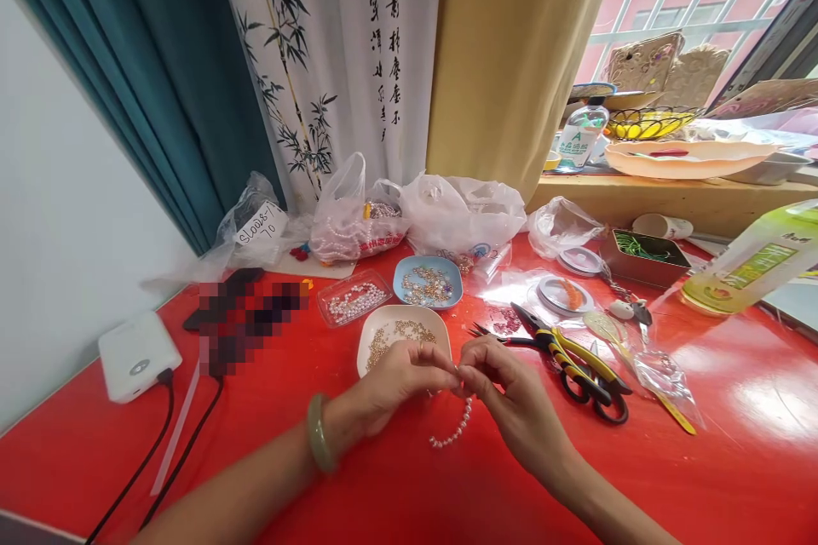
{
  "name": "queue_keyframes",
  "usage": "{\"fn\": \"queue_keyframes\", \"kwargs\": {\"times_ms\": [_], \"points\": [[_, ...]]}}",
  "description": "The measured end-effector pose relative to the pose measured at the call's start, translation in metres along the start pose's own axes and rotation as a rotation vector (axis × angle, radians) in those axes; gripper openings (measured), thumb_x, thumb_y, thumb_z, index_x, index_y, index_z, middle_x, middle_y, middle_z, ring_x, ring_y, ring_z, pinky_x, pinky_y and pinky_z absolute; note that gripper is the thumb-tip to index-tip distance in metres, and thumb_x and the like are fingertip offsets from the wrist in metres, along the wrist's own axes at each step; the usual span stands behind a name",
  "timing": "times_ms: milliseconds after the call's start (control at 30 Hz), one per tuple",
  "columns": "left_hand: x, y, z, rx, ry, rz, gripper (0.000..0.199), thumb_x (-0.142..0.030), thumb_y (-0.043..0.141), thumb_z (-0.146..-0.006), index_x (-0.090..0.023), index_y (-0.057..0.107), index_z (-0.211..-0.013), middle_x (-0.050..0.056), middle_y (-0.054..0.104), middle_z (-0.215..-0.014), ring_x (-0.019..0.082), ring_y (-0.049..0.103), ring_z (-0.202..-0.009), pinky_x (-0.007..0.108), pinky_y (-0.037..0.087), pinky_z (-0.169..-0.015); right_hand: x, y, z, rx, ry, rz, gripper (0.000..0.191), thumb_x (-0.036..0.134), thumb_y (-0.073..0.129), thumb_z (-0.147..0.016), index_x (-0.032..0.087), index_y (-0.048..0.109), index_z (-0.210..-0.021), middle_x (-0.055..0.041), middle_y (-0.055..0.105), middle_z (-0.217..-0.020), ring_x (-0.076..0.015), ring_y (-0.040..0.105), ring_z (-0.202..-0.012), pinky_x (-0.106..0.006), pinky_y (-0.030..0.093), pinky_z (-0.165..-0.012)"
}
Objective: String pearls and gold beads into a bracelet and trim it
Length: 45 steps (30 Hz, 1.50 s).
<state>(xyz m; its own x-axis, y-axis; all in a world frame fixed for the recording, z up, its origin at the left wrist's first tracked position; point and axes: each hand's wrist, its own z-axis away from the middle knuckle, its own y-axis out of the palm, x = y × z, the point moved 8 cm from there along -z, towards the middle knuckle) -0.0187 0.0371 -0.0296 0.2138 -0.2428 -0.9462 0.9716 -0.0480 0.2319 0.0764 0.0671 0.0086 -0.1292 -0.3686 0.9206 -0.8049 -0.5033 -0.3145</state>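
Note:
My left hand [404, 376], with a green bangle [319, 434] on its wrist, pinches at the front edge of a white dish [369, 332] of small gold beads. Its fingertips meet those of my right hand [504, 383], also closed. A short string of white pearls [455, 434] curves down from between the hands onto the red table. What lies right at the fingertips is too small to make out. Behind the white dish are a blue dish [457, 288] of mixed beads and a clear tray [355, 300] of pearls.
Pliers [566, 349] and scissors [604, 396] lie right of my hands, near spools [566, 295] and a tin [644, 257]. A bottle [754, 260] leans at the far right. Plastic bags [463, 217] line the back; a white device [139, 356] with a cable is at left.

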Motion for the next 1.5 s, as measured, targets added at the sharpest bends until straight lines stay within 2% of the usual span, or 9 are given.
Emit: {"fn": "queue_keyframes", "kwargs": {"times_ms": [167, 300, 500, 700, 967, 1167, 1333, 1433, 1500], "points": [[0.0, 0.003, 0.0, 0.01, -0.024, -0.019, 0.004, -0.018, 0.059, -0.061, -0.014, 0.059, -0.062, 0.001, 0.059, -0.058, 0.007, 0.046, -0.049, 0.019, 0.027, -0.043, -0.013, 0.004, 0.0, 0.048, 0.161, -0.234, 0.021, 0.037, 0.05, -0.077, 0.019, 0.049, -0.067, 0.0036, 0.049, -0.052, -0.0102, 0.049, -0.048, -0.024, 0.04, -0.051], [-0.005, 0.005, 0.0, 0.023, 0.036, 0.049, 0.003, -0.015, 0.06, -0.061, -0.013, 0.058, -0.062, 0.002, 0.061, -0.061, 0.01, 0.053, -0.058, 0.02, 0.035, -0.051, -0.016, 0.006, -0.003, 0.087, 0.249, -0.323, 0.019, 0.037, 0.058, -0.072, 0.018, 0.053, -0.071, 0.0032, 0.051, -0.053, -0.01, 0.048, -0.051, -0.023, 0.039, -0.051], [-0.004, 0.007, 0.001, 0.055, 0.039, 0.022, 0.006, -0.015, 0.059, -0.063, -0.013, 0.054, -0.061, 0.003, 0.059, -0.062, 0.01, 0.053, -0.06, 0.018, 0.035, -0.047, -0.002, 0.006, -0.004, 0.116, 0.092, -0.281, 0.021, 0.034, 0.058, -0.073, 0.018, 0.05, -0.061, 0.0008, 0.052, -0.063, -0.0098, 0.049, -0.056, -0.023, 0.039, -0.052], [-0.005, 0.01, 0.003, 0.101, 0.027, 0.013, 0.012, -0.017, 0.058, -0.061, -0.014, 0.047, -0.06, -0.001, 0.052, -0.057, 0.007, 0.044, -0.05, 0.015, 0.034, -0.038, 0.001, 0.016, 0.004, 0.183, 0.084, -0.342, 0.023, 0.038, 0.05, -0.079, 0.018, 0.045, -0.069, 0.003, 0.051, -0.063, -0.0063, 0.048, -0.041, -0.021, 0.038, -0.04], [-0.001, 0.017, 0.006, 0.158, -0.022, 0.056, 0.01, -0.013, 0.056, -0.06, -0.014, 0.047, -0.063, 0.0, 0.056, -0.06, 0.007, 0.049, -0.05, 0.014, 0.036, -0.037, 0.004, 0.003, 0.003, 0.057, 0.079, -0.328, 0.025, 0.039, 0.049, -0.08, 0.019, 0.042, -0.066, 0.0058, 0.05, -0.046, -0.0066, 0.045, -0.035, -0.022, 0.035, -0.041], [0.004, 0.016, 0.004, 0.16, -0.073, -0.003, 0.01, -0.015, 0.056, -0.06, -0.014, 0.048, -0.065, 0.002, 0.06, -0.062, 0.005, 0.041, -0.042, 0.015, 0.033, -0.034, -0.007, -0.017, -0.004, -0.101, 0.127, -0.376, 0.022, 0.036, 0.053, -0.076, 0.02, 0.043, -0.066, 0.0081, 0.044, -0.038, -0.0068, 0.038, -0.038, -0.022, 0.032, -0.045], [0.005, 0.01, 0.005, 0.149, -0.097, -0.137, 0.008, -0.016, 0.056, -0.06, -0.015, 0.049, -0.064, -0.001, 0.057, -0.057, 0.004, 0.036, -0.04, 0.017, 0.026, -0.034, -0.015, -0.023, -0.007, -0.154, 0.155, -0.368, 0.023, 0.037, 0.055, -0.073, 0.019, 0.046, -0.064, 0.0067, 0.044, -0.042, -0.0073, 0.038, -0.042, -0.022, 0.03, -0.045], [0.002, 0.008, 0.008, 0.203, -0.073, -0.365, 0.004, -0.016, 0.058, -0.06, -0.014, 0.057, -0.064, -0.002, 0.057, -0.059, 0.006, 0.044, -0.049, 0.018, 0.032, -0.044, -0.017, -0.018, -0.006, -0.1, 0.204, -0.299, 0.024, 0.038, 0.056, -0.071, 0.018, 0.048, -0.06, 0.0048, 0.047, -0.045, -0.0074, 0.04, -0.043, -0.022, 0.031, -0.045], [-0.005, 0.006, 0.01, 0.204, -0.009, -0.476, 0.012, -0.018, 0.062, -0.06, -0.014, 0.062, -0.071, 0.0, 0.061, -0.07, 0.008, 0.05, -0.061, 0.02, 0.036, -0.055, -0.017, -0.012, -0.005, -0.048, 0.244, -0.257, 0.025, 0.038, 0.058, -0.07, 0.017, 0.05, -0.059, 0.0045, 0.048, -0.045, -0.0073, 0.04, -0.043, -0.021, 0.032, -0.045]]}}
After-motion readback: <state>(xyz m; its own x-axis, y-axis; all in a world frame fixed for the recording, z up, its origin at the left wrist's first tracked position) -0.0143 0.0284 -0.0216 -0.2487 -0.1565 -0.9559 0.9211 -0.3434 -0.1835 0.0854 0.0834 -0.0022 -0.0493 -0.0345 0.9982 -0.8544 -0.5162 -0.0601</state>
